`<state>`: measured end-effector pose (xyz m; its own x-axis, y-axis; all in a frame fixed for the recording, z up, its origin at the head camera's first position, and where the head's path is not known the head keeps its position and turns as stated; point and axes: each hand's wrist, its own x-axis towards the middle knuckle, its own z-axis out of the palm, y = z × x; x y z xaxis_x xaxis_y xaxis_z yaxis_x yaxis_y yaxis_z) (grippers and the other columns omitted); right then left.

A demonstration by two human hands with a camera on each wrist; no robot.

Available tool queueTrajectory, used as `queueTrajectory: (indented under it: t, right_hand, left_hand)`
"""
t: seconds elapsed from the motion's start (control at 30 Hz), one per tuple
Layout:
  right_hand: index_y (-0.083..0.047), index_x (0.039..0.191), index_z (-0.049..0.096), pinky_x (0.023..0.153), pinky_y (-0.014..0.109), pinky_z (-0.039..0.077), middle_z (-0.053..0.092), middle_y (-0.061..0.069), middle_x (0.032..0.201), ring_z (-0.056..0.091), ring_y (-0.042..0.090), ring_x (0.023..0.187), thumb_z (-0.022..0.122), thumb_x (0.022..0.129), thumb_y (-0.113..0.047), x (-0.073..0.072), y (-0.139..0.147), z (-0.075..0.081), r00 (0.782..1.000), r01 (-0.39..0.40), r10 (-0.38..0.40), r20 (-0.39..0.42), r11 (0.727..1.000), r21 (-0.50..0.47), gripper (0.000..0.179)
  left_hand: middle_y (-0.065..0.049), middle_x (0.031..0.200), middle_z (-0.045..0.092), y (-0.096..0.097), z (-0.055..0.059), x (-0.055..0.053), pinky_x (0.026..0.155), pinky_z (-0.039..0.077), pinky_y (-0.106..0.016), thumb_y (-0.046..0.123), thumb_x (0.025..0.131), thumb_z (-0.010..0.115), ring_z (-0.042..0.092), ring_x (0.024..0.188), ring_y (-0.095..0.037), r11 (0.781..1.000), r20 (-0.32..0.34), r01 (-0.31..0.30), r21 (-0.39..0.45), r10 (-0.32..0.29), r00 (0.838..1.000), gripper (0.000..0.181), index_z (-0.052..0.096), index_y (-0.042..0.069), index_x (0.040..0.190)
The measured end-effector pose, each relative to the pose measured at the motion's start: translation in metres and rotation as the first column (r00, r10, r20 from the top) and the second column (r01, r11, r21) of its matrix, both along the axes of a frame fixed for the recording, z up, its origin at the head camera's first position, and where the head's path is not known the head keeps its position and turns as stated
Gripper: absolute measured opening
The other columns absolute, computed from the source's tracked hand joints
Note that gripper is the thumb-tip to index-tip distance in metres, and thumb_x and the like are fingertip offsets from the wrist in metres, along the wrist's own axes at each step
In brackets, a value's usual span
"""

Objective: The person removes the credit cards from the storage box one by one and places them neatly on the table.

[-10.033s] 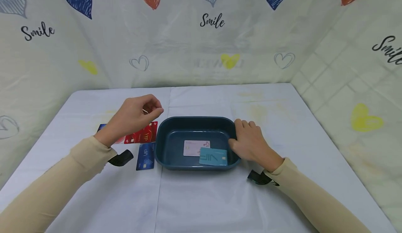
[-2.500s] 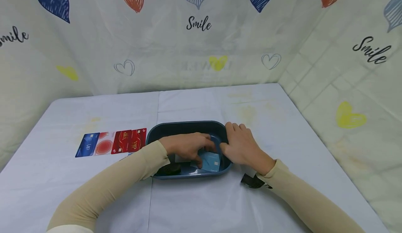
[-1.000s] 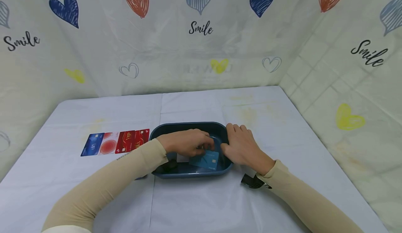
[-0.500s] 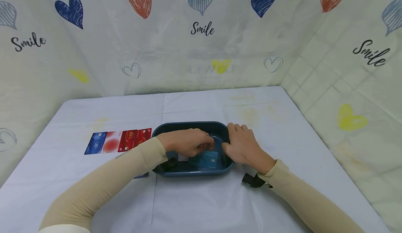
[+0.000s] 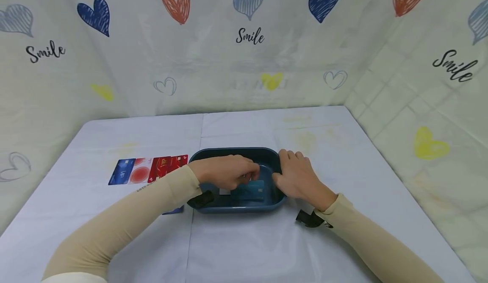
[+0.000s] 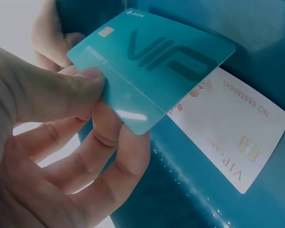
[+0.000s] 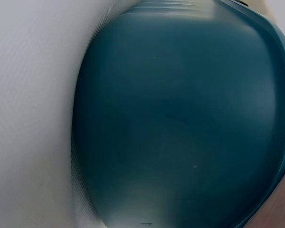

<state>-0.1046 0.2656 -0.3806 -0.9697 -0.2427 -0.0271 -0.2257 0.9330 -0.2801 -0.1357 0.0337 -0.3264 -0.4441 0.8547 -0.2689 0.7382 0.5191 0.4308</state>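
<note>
My left hand (image 5: 228, 172) is inside the dark blue plastic container (image 5: 236, 210). Between thumb and fingers it pinches a teal VIP card (image 6: 154, 59), tilted and printed side up in the left wrist view. Partly beneath that card, a white VIP card (image 6: 240, 126) with pink flowers lies on the container's floor. My right hand (image 5: 299, 177) grips the container's right end, thumb over the rim and fingers along the outside. The right wrist view shows the container's outer wall (image 7: 180, 109) up close; only a sliver of skin appears there.
Left of the container, a row of cards lies on the white-covered table (image 5: 244, 249): a blue card (image 5: 122, 171), a pink-and-white card (image 5: 140, 172) and red VIP cards (image 5: 164, 166). Another blue card (image 5: 175, 211) is mostly hidden under my left forearm.
Ten seconds ago my left hand hovered over the cards at left. Since then it has reached into the container and taken hold of the teal card. My right hand keeps its grip.
</note>
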Motion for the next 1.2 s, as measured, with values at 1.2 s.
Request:
queueTrajectory:
  t: [1.2]
  right_hand:
    - [-0.003, 0.11, 0.05, 0.075, 0.041, 0.033, 0.056, 0.012, 0.099, 0.043, 0.03, 0.088, 0.051, 0.093, -0.027, -0.002, 0.001, 0.0, 1.0, 0.001, -0.001, 0.003, 1.0, -0.014, 0.029]
  left_hand:
    - [0.003, 0.105, 0.059, -0.02, 0.006, 0.009, 0.089, 0.053, -0.022, 0.008, 0.105, 0.055, 0.057, 0.095, -0.01, 0.992, -0.005, -0.076, 0.097, 0.077, 0.997, 0.018, 0.054, 0.015, 0.122]
